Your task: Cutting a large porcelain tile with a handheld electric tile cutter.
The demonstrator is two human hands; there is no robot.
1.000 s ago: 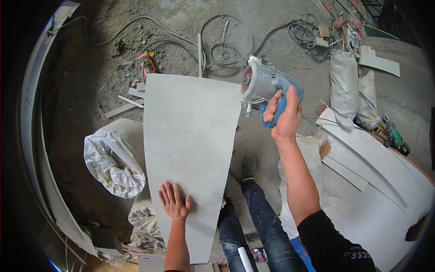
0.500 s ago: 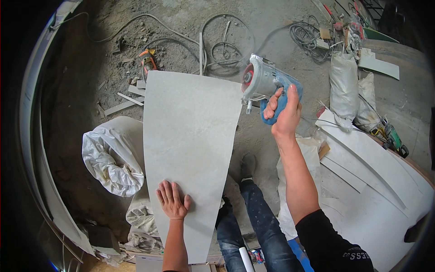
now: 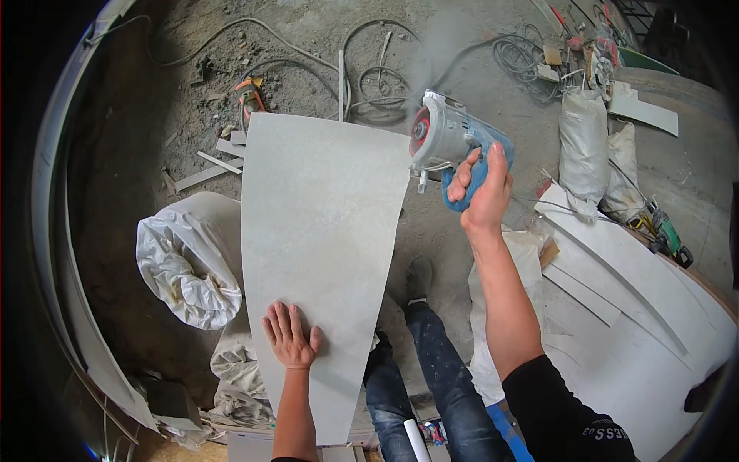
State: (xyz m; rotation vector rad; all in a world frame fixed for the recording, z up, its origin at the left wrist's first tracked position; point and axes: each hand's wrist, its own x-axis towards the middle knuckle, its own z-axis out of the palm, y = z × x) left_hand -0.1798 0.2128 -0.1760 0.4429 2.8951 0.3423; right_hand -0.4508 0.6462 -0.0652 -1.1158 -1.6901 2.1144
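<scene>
A long, tapering pale grey board [image 3: 323,223] stretches away from me in the middle of the head view. My left hand [image 3: 292,335] rests flat on its lower left part, fingers spread. My right hand [image 3: 483,189] is wrapped round the blue handle of a dusty hand-held cutting saw [image 3: 454,135] with a red-centred disc. The saw is at the board's upper right corner, and a pale haze of dust hangs above it. Whether the disc touches the board is hard to tell.
Rolled white sacks [image 3: 188,254] lie left of the board. Cables [image 3: 523,69], an orange tool [image 3: 250,100] and offcuts cover the dusty floor. Upright white bags [image 3: 581,146], a green power tool [image 3: 670,235] and white sheets [image 3: 631,323] are at right. A curved rail [image 3: 54,154] runs along the left.
The board and my left hand have shifted slightly up and left. The dust haze above the saw has thickened. The saw stays at about the same spot in my right hand.
</scene>
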